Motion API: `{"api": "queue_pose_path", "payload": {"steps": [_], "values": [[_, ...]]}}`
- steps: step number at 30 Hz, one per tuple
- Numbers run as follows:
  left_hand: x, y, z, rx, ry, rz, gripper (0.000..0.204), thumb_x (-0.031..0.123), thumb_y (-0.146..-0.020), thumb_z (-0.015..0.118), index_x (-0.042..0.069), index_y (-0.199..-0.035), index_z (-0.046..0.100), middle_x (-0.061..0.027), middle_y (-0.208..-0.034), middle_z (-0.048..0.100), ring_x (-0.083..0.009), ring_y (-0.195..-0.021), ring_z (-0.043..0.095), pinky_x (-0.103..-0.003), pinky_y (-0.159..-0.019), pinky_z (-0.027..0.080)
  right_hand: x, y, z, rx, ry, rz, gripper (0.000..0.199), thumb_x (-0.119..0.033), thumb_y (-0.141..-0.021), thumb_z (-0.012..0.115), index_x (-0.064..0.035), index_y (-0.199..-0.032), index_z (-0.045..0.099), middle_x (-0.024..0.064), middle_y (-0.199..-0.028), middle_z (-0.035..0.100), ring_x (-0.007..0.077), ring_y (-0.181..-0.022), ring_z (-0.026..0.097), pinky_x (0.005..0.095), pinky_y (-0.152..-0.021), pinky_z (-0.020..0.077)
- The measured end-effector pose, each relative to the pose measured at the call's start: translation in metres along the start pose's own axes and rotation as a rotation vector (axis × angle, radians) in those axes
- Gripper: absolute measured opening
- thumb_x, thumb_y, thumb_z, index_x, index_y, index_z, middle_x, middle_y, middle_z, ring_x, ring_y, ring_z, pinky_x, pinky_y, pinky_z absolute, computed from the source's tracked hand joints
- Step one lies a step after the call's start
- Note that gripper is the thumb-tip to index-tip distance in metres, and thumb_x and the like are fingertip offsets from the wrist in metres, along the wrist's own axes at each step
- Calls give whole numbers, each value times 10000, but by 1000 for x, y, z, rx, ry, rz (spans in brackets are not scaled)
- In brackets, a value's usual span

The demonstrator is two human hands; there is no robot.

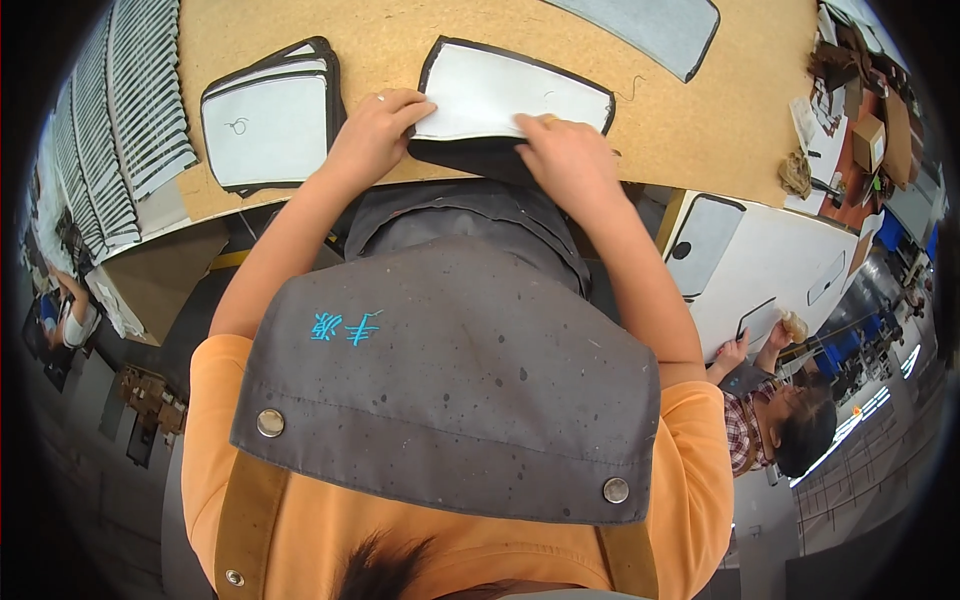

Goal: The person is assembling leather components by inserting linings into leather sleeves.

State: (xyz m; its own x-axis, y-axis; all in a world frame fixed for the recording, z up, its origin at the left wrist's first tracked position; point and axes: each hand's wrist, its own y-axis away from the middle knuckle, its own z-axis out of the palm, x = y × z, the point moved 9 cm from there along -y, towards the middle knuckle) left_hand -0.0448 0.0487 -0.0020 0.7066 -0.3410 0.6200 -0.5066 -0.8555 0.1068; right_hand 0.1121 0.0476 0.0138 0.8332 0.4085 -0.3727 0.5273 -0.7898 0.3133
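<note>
A white panel with a black border (490,85) lies at the table's near edge, straight in front of me. Its black near strip (465,155) hangs down toward my lap. My left hand (380,125) pinches the panel's near left corner between thumb and fingers. At the near right part, my right hand (570,155) has its fingers curled over the edge and its thumb on the black strip; its fingertips are slightly blurred. What lies under the panel is hidden.
Left of the panel sits a stack of similar black-edged white panels (265,140). A grey panel (650,25) lies at the far right, and a loose thread (633,88) nearer. Striped strips (145,110) cover the far left. A co-worker (760,420) handles a panel at the white table (765,260).
</note>
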Motion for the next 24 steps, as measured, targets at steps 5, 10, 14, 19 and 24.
{"api": "queue_pose_path", "payload": {"steps": [5,10,14,19,24], "values": [[-15,21,-2,122,324,-245,427,-99,-726,496,47,-1123,554,-117,-1072,578,-294,-990,553,-367,-861,438,-19,0,20,38,-10,-78,318,-45,-727,577,-122,-1034,613,46,-878,659,239,-684,618,346,-603,489],[-11,17,11,-49,-81,-46,513,-85,-694,516,105,-1169,552,-2,-1175,534,-209,-1090,482,-352,-902,362,-20,15,19,186,22,-132,446,11,-704,557,-159,-1114,606,14,-1058,646,220,-871,642,315,-698,516],[-12,22,12,-44,-153,-52,627,-128,-659,462,147,-1218,540,2,-1203,528,-212,-1076,483,-340,-890,342,-28,29,20,136,97,-183,489,26,-698,549,-173,-1143,597,15,-1110,627,239,-962,625,312,-747,516],[-22,25,9,19,-12,-124,589,-111,-704,445,158,-1221,532,-23,-1183,532,-218,-1072,485,-362,-922,319,-29,30,20,77,98,-174,448,-11,-731,536,-146,-1155,587,57,-1121,622,289,-1019,597,351,-830,492],[0,28,-2,172,134,-13,360,-38,-762,507,110,-1083,577,-39,-1073,572,-227,-1037,511,-352,-904,326,-25,21,6,59,43,-125,360,-11,-769,515,-135,-1099,591,60,-1043,646,265,-904,638,349,-732,516]]}}
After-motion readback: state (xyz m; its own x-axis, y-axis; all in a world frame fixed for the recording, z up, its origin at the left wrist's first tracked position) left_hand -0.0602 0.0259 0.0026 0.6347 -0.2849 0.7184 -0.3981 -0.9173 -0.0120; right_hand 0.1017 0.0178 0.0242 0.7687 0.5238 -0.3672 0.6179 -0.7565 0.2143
